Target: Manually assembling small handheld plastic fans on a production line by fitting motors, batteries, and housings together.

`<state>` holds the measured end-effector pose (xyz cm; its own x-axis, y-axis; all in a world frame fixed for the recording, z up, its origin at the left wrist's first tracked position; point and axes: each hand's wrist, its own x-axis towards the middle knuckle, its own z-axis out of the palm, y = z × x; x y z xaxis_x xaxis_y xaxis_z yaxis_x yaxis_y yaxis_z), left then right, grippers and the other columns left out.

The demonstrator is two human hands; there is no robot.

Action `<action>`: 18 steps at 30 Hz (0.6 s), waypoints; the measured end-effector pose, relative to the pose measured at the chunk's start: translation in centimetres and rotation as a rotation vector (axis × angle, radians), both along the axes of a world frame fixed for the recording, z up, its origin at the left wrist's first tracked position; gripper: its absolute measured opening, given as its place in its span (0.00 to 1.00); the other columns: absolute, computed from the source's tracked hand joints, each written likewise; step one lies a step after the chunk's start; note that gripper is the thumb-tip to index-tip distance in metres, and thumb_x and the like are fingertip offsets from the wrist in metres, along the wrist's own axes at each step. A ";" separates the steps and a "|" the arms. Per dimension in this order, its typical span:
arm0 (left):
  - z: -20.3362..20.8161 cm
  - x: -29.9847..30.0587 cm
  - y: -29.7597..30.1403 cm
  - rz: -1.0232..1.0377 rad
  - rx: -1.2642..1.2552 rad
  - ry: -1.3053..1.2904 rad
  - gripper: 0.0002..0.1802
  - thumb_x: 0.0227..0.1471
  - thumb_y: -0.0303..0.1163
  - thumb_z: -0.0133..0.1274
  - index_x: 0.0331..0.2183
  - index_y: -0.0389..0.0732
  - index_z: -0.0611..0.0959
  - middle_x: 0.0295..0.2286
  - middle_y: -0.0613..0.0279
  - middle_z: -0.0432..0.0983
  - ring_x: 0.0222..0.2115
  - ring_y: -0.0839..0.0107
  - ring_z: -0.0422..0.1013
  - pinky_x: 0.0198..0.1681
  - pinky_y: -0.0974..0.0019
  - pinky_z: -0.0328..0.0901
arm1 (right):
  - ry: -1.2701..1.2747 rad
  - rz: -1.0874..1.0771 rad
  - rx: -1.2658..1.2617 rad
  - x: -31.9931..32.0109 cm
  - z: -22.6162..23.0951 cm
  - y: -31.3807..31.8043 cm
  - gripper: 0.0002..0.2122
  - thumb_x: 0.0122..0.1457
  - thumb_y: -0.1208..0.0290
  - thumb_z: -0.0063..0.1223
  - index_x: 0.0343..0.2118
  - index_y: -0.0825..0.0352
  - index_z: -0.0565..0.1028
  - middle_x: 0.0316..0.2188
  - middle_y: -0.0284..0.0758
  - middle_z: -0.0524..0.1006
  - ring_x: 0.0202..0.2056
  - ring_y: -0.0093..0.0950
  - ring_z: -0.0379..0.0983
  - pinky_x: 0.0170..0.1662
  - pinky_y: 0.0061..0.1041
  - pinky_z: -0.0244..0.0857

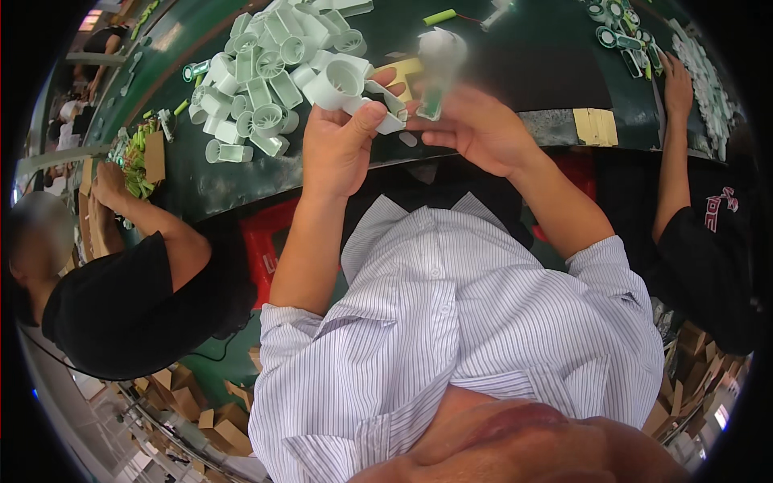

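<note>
My left hand (pixel 336 145) holds a pale green plastic fan housing (pixel 345 83), its round grille end up and its short handle pointing toward my right hand. The thumb presses on the handle. Just beside it, my right hand (pixel 487 133) has its fingers closed around the lower end of a second pale fan part (pixel 435 95). That part's upper end is blurred, and a green inner face shows low down. Both hands are close together above the table's near edge. A large heap of pale green fan housings (pixel 266 76) lies to the left of my left hand.
A dark mat (pixel 539 76) covers the green table (pixel 241 189) on the right, with yellow tape (pixel 594 127) at its edge. A green cylinder with wires (pixel 440 16) lies at the back. Co-workers' hands work at a left carton (pixel 155 157) and by right-hand fan parts (pixel 624 40).
</note>
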<state>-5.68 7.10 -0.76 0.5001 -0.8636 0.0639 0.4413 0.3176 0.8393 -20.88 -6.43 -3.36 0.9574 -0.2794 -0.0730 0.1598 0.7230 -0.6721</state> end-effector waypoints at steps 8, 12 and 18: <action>-0.8 -1.0 -0.3 0.091 0.029 -0.451 0.25 0.41 0.20 0.66 0.40 0.35 0.70 0.44 0.53 0.74 0.44 0.68 0.72 0.46 0.63 0.70 | 0.151 -0.136 -0.197 1.2 -0.4 -0.3 0.18 0.63 0.67 0.50 0.52 0.73 0.70 0.43 0.38 0.77 0.42 0.25 0.75 0.43 0.22 0.70; -1.9 -0.6 -0.4 0.026 -0.012 -0.635 0.26 0.42 0.23 0.66 0.43 0.35 0.71 0.43 0.56 0.75 0.41 0.72 0.73 0.46 0.67 0.67 | 0.138 -0.133 -0.184 1.3 -0.4 0.1 0.17 0.62 0.67 0.53 0.50 0.73 0.72 0.41 0.36 0.77 0.40 0.23 0.75 0.43 0.21 0.70; -0.2 0.4 -0.7 -0.126 0.104 -0.252 0.25 0.49 0.26 0.61 0.48 0.35 0.70 0.46 0.55 0.73 0.44 0.67 0.72 0.47 0.63 0.67 | 0.110 -0.170 -0.222 1.1 -0.5 -0.2 0.16 0.61 0.70 0.54 0.49 0.73 0.72 0.41 0.36 0.78 0.41 0.24 0.75 0.43 0.22 0.70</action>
